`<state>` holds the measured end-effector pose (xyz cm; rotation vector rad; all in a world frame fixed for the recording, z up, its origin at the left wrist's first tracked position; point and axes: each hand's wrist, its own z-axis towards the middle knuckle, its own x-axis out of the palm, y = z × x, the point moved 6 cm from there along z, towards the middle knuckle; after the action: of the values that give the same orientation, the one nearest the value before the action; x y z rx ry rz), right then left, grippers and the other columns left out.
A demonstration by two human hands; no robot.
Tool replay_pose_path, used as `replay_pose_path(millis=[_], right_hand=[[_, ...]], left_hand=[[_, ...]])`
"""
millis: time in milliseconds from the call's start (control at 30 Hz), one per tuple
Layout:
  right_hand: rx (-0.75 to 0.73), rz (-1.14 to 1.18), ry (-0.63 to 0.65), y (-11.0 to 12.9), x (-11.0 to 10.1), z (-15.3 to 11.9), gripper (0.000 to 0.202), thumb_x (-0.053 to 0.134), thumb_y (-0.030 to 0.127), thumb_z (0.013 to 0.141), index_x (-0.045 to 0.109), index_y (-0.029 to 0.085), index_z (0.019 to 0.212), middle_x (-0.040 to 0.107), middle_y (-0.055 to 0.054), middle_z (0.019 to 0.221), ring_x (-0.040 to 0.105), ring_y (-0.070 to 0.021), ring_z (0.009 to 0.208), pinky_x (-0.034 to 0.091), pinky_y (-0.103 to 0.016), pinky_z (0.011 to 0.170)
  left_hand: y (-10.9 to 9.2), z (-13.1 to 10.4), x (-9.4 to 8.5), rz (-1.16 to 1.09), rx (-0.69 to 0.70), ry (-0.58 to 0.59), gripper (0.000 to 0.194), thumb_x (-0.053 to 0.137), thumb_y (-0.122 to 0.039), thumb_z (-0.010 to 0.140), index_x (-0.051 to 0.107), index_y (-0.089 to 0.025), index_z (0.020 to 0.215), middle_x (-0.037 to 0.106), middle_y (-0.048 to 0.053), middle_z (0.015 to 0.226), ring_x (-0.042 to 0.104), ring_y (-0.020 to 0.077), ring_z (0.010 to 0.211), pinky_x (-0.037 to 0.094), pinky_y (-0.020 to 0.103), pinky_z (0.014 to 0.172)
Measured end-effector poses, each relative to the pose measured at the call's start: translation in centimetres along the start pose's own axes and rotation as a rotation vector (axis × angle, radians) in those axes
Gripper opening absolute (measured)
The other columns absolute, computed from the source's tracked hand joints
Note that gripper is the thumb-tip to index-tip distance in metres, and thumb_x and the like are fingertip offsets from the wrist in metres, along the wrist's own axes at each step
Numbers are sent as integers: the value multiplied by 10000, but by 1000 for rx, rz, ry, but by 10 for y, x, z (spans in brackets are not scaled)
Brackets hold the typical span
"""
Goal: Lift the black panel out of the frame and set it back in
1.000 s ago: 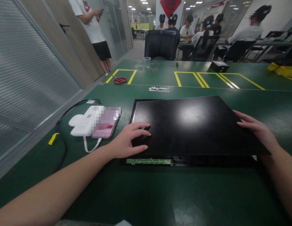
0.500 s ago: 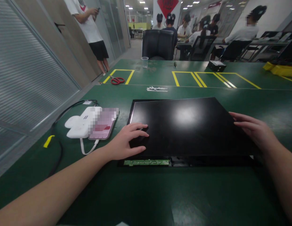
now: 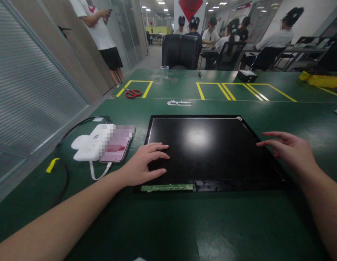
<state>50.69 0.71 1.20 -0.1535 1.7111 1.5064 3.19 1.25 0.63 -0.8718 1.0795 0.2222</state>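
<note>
A glossy black display panel [image 3: 212, 154] lies flat inside a black frame [image 3: 195, 116] on the green table. Along the frame's near edge runs a green circuit board strip [image 3: 168, 187]. My left hand [image 3: 148, 163] rests over the panel's left edge, fingers spread and holding nothing. Just off the right edge, my right hand [image 3: 290, 148] hovers with fingers apart and nothing in them. A small white piece [image 3: 239, 118] shows at the frame's far right corner.
To the left are a white charger [image 3: 94, 143], a phone [image 3: 118, 143] and a black cable [image 3: 66, 174]. Farther back lie red scissors [image 3: 133, 94], white scraps [image 3: 179, 103], a plastic cup [image 3: 164, 71] and a black box [image 3: 246, 76]. Several people sit beyond; one stands at the left.
The panel's raised right side has come down flat into the frame. My right hand has let go of it. My left hand has stayed on the left edge.
</note>
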Motion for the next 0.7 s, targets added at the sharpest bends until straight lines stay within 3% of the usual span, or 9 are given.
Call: replay_pose_path(millis=[133,267,433,600,700], right_hand=[[47,-25,47,9,4,-6,531,682,499,597,764,210,1034,790,-76,895,479,-136,517,409,-319,550],[61,-31,-6,17,2,-7,525,649,506,546,755,209,966,779,-81,880,509,-168,559,429,-353,605],[44,-139,-105,5,-7,4,460,615,440,546,761,224,926,733,-55,830,587,-217,708,438,-381,730],[48,-284,-46,-11,-6,17,492,586,451,624,749,233,1034,701,-39,820,612,-241,766,431,-386,752],[80,-358,62,-17,2,20,491,589,447,656,726,224,1072,698,-42,811,632,-254,789,443,-385,770]], left_hand=[[-2,1,-1,8,-13,17,334,685,-405,910,723,-274,1215,606,110,1496,504,359,1420,386,579,1167],[-1,0,0,12,7,-4,338,671,-406,919,712,-272,1226,604,110,1492,507,351,1415,393,578,1167],[0,-1,-3,3,-15,-89,340,628,-381,946,676,-263,1260,580,124,1494,510,326,1408,399,557,1179],[10,-6,-11,108,-183,-303,394,626,-367,931,633,-264,1311,482,137,1576,431,355,1471,345,617,1201],[25,-9,-10,151,-351,-331,526,635,-394,918,564,-239,1415,404,177,1637,311,409,1545,282,672,1210]])
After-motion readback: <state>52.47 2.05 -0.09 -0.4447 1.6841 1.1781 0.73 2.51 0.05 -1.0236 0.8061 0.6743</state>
